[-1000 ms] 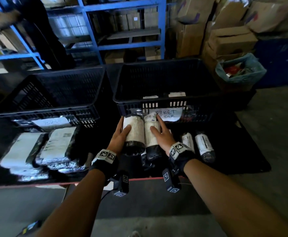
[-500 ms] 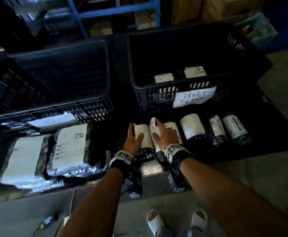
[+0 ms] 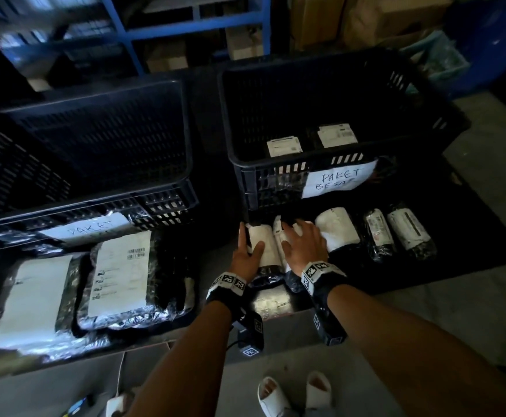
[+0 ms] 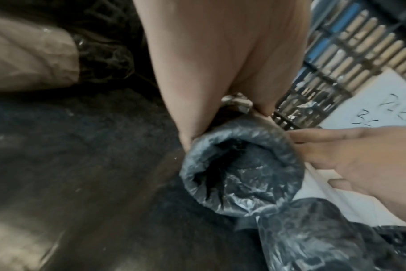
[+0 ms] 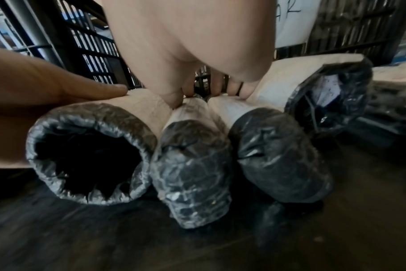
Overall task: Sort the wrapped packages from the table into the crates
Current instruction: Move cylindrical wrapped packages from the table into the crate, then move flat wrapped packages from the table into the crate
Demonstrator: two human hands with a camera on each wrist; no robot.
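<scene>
- Gripping a rolled package [image 3: 262,245] from its left side, the left hand [image 3: 247,257] has fingers along the roll's far-left edge and the thumb laid over the white label on top.
- From the left wrist view, that roll's open black-plastic end [image 4: 241,172] faces the camera, with the palm curved round its upper left.
- The right hand [image 3: 304,251] lies spread, fingers nearly straight, across two narrower rolled packages [image 3: 280,236] just right of the first; whether it is clasping them or only pressing on them I cannot tell.
- In the right wrist view the three rolls sit side by side touching, fingertips [image 5: 174,99] resting in the groove between the first and the middle roll [image 5: 192,165].
- All three rolls lie on the dark worktop [image 3: 471,230], just in front of the right crate [image 3: 276,164], which bears a paper sign [image 3: 339,182] reading "PAKET BESAR" and holds two labelled packages.
- Three more rolled packages [image 3: 337,230] lie in a row to the right of the hands.
- Two large flat packages [image 3: 119,278] lie before the left crate [image 3: 95,176], well apart from the hands.
</scene>
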